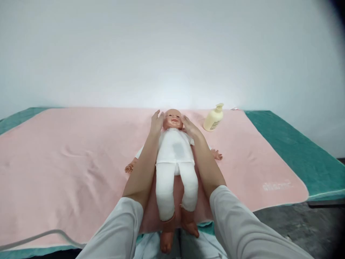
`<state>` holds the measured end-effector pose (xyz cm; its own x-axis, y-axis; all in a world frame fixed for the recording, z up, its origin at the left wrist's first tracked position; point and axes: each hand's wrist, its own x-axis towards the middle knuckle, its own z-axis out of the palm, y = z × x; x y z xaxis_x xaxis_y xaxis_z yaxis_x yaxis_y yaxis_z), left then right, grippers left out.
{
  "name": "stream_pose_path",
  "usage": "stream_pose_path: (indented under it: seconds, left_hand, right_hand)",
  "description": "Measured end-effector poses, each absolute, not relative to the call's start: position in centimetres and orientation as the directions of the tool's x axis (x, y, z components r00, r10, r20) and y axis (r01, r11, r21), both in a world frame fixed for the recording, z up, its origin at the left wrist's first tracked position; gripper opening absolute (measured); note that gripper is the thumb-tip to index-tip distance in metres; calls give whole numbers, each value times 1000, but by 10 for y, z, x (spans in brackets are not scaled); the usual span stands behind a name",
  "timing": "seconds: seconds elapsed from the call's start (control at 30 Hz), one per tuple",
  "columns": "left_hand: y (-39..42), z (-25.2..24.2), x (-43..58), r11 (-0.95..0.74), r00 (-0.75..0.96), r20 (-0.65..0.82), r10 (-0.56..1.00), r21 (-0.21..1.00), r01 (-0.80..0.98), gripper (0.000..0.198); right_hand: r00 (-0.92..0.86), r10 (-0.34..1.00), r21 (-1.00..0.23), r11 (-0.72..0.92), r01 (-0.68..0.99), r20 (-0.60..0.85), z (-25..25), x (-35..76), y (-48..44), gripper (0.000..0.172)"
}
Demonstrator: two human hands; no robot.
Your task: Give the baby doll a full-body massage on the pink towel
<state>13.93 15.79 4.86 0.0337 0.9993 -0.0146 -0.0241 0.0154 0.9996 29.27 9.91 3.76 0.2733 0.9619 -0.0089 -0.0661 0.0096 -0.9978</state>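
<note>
A baby doll point(175, 151) in a white top and white leggings lies on its back on the pink blanket, its feet toward me. My left hand point(157, 122) is beside the left side of its head, fingers stretched out and palm turned inward. On the other side, my right hand point(189, 125) lies along the doll's cheek with straight fingers, seemingly touching it. Whether my left palm presses on the head I cannot tell. Both my forearms run along the doll's body and partly cover its spread arms.
To the right of the doll's head, a pale yellow pump bottle point(214, 118) stands tilted on the pink blanket point(67, 162). Green cloth point(293, 154) shows under the blanket's edges. A grey cable point(48, 233) crosses the near left corner. A pale wall point(172, 54) rises behind.
</note>
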Motion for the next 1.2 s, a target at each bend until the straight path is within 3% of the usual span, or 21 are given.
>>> stream_pose_path:
  seconds: [0.07, 0.23, 0.33, 0.43, 0.63, 0.83, 1.03, 1.2]
  left_hand:
    - [148, 50, 131, -39, 59, 39, 998, 999, 8, 50]
    - [133, 34, 118, -246, 303, 198, 932, 961, 129, 68]
    - [133, 19, 120, -306, 325, 244, 914, 940, 152, 80]
    - [138, 10, 124, -327, 294, 281, 914, 938, 119, 77]
    - [153, 1, 129, -284, 326, 238, 915, 954, 101, 92]
    - [160, -17, 130, -266, 362, 243, 900, 964, 14, 103]
    - [151, -9, 129, -288, 339, 253, 906, 956, 57, 96]
    - [143, 0, 128, -288, 314, 250, 916, 954, 81, 87]
  right_hand:
    - [206, 978, -1000, -22, 7, -20, 42, 296, 87, 87]
    - [141, 990, -997, 17, 81, 28, 37, 289, 82, 127]
    - [139, 983, -989, 103, 101, 117, 24, 284, 87, 122]
    - [161, 974, -976, 129, 176, 158, 15, 284, 87, 115]
    - [198, 951, -946, 180, 271, 238, 7, 285, 88, 108]
    - [250, 945, -954, 146, 264, 213, -9, 289, 97, 118]
    - [288, 929, -927, 119, 357, 231, -20, 295, 100, 108]
    - [269, 929, -911, 137, 388, 254, -22, 295, 99, 110]
